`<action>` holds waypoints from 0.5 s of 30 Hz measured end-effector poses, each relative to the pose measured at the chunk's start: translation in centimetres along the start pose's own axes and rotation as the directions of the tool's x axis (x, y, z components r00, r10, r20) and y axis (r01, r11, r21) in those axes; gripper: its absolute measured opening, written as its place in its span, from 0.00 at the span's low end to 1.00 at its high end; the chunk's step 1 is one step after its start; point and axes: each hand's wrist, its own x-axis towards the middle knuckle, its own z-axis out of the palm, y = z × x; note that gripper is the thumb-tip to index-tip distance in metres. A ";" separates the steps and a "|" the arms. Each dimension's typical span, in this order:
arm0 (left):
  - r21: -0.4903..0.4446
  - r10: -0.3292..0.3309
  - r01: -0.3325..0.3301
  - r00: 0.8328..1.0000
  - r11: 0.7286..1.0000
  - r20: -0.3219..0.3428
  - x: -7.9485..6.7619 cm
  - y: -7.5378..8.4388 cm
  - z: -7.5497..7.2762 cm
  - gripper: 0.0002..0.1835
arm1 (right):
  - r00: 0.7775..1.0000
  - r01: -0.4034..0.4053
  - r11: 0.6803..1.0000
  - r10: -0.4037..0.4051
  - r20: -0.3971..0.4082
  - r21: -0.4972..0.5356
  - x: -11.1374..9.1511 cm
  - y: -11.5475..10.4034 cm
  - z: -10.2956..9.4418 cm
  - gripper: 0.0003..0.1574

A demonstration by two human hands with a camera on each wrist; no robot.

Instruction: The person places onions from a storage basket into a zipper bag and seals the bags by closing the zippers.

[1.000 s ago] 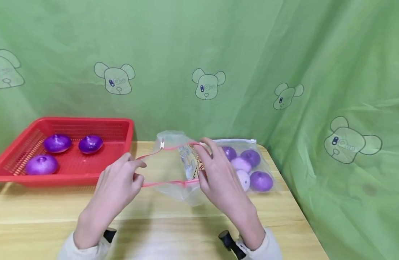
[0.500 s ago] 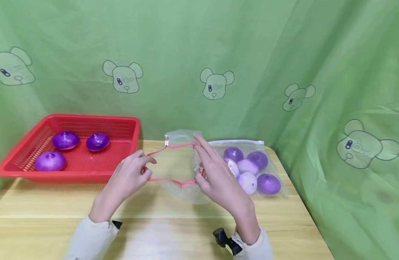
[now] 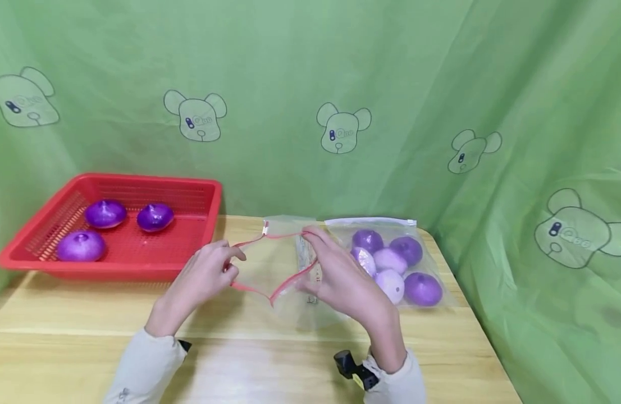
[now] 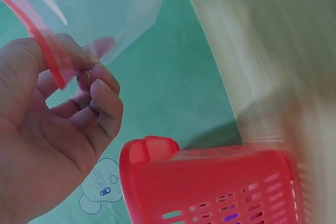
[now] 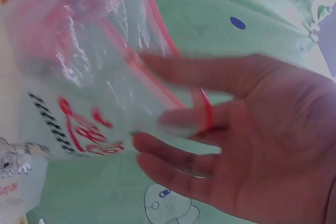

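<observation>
A clear plastic zip bag [image 3: 290,225] with a red zip edge [image 3: 293,278] is stretched between both hands above the table, its mouth spread wide. My left hand [image 3: 201,280] pinches the mouth's left end between thumb and fingers; the left wrist view has this pinch on the plastic [image 4: 121,19]. At the other end is my right hand [image 3: 353,283], thumb and fingers apart. In the right wrist view its index finger shows through the bag's plastic [image 5: 84,93], while the thumb lies across the zip edge. Red lettering and drawings mark the bag. A white slider [image 3: 265,228] sits on the far rim.
A red plastic basket [image 3: 138,274] holding several purple onions [image 3: 81,246] stands at the left. Behind the right hand lies a clear bag with a white zip [image 3: 371,220], filled with purple and pale onions [image 3: 424,289]. A green curtain [image 3: 270,112] borders the wooden table [image 3: 250,365].
The bag's near rim was nearly straight; now it bends to a point toward me. The right hand's thumb and index finger have spread further apart. The left hand keeps its pinch.
</observation>
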 end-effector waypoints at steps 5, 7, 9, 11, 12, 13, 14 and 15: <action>0.005 0.002 -0.002 1.000 1.000 -0.026 -0.1 -0.3 -0.2 0.14 | 0.996 0.036 0.998 -0.040 -0.078 -0.059 0.5 -0.3 0.7 0.48; 0.009 0.003 -0.003 0.998 1.000 -0.057 -0.1 -0.4 -0.3 0.12 | 0.994 0.049 0.995 -0.056 -0.094 -0.082 0.6 -0.3 1.0 0.47; 0.007 0.013 -0.012 0.995 1.000 -0.095 -0.3 -0.5 -0.3 0.10 | 0.993 0.055 0.993 -0.065 -0.103 -0.100 0.7 -0.3 1.3 0.47; -0.011 0.029 -0.030 0.990 0.999 -0.139 -0.4 -0.5 -0.4 0.08 | 0.992 0.050 0.993 -0.062 -0.112 -0.106 0.7 -0.3 1.5 0.47; -0.024 0.038 -0.042 0.985 0.999 -0.165 -0.4 -0.4 -0.5 0.08 | 0.992 0.045 0.993 -0.058 -0.117 -0.107 0.8 -0.3 1.6 0.48; -0.038 0.053 -0.062 0.980 0.997 -0.193 -0.4 -0.4 -0.6 0.08 | 0.991 0.043 0.993 -0.056 -0.122 -0.107 0.8 -0.3 1.6 0.48; -0.052 0.068 -0.082 0.972 0.995 -0.223 -0.4 -0.3 -0.7 0.09 | 0.990 0.040 0.993 -0.054 -0.128 -0.109 0.9 -0.3 1.7 0.48; -0.069 0.082 -0.103 0.964 0.992 -0.255 -0.3 -0.3 -0.9 0.10 | 0.989 0.039 0.993 -0.055 -0.136 -0.114 0.9 -0.3 1.8 0.48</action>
